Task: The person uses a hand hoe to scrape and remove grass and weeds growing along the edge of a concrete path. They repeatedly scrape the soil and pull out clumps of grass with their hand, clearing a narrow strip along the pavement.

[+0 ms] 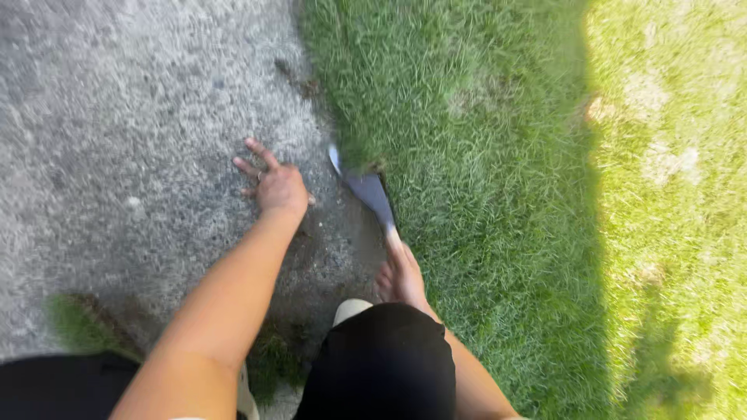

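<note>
Roughly, as I read it from the headcam:

Right hand: my right hand (399,274) is wrapped tight around the handle of a flat blade tool (366,190), low beside my knee.
Left hand: my left hand (276,185) lies flat on the pavement (117,117), fingers fanned out, gripping nothing, propping me up.
Blade: its grey face lies along the seam where the grass (482,155) meets the pavement, with the tip tucked under the overhanging turf just ahead of both hands.
Edge done: I judge the stretch near my knee (381,358) as partly worked, since the border there shows dark bare soil and a fairly clean line.
Edge left: beyond the blade tip, grass overhangs the pavement and the line looks ragged, so I would call most of the border untrimmed.
Loose bits: a small green clump (78,323) sits on the pavement by my left leg; whether it is cut turf I cannot tell.
Light: the far lawn lies in bright sun, the working edge in shade.
</note>
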